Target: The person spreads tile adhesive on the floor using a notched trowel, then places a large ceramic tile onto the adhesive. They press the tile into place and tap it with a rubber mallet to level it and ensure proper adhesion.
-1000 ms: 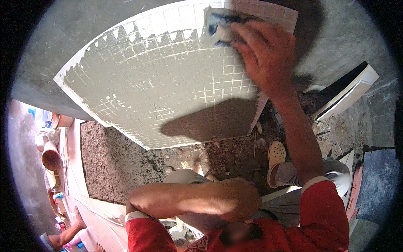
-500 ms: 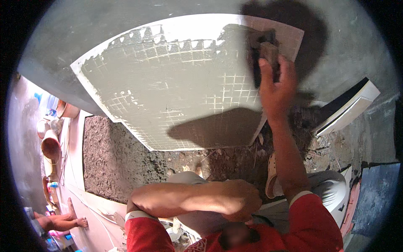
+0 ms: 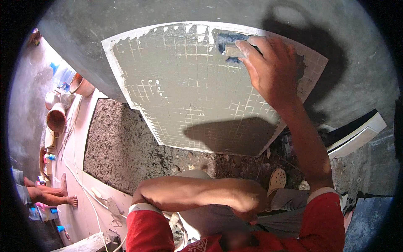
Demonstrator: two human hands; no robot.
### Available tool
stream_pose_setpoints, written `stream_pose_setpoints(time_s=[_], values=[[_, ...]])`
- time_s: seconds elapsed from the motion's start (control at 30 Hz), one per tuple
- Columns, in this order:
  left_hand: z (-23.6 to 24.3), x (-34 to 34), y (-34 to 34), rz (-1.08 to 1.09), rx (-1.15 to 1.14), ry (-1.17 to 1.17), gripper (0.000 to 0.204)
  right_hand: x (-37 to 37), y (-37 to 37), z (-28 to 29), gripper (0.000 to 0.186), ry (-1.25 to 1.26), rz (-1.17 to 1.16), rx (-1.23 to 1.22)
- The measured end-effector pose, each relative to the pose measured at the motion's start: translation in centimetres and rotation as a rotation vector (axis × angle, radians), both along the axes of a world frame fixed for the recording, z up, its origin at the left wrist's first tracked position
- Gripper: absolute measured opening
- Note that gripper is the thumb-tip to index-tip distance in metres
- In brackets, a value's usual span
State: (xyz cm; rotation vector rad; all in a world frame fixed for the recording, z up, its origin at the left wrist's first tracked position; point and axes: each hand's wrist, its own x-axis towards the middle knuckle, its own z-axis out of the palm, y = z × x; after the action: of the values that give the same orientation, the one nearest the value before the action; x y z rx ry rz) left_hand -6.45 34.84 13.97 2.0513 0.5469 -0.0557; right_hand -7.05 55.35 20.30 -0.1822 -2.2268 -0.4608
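Observation:
A large pale tile (image 3: 201, 98) stands tilted against the wall, its gridded back mostly coated in grey mortar. My right hand (image 3: 275, 67) is closed around the handle of a trowel (image 3: 230, 45), whose dark blade lies against the upper part of the tile. Bare white patches and grid lines show along the top edge, and more grid shows lower down. My left arm is folded across in front of me. The left hand (image 3: 252, 210) hangs bent at the wrist by my knee, its fingers mostly hidden, with no tool visible at it.
Rough wet mortar (image 3: 113, 138) covers the floor bed left of the tile. Tile offcuts (image 3: 359, 136) lean at the right. Pots (image 3: 56, 117) and a bucket (image 3: 82, 85) stand far left, near another person's bare legs (image 3: 50, 196). A cable (image 3: 82, 185) crosses the pink floor.
My right hand has drawn the trowel leftward along the tile's top, and mortar now covers much of the white area there. The view has shifted; my left arm stays folded.

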Motion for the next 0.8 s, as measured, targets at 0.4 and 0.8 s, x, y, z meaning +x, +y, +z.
stream_pose_setpoints(time_s=[0.4, 0.8], values=[[0.5, -0.4, -0.7, 0.083, -0.002, -0.092, 0.037, 2.6, -2.7, -2.8, 0.038, -0.172, -0.068, -0.151], [0.3, 0.4, 0.1, -0.009, 0.112, 0.033, 0.054, -3.0, -6.2, -2.4, 0.032, -0.533, -0.011, -0.164]])
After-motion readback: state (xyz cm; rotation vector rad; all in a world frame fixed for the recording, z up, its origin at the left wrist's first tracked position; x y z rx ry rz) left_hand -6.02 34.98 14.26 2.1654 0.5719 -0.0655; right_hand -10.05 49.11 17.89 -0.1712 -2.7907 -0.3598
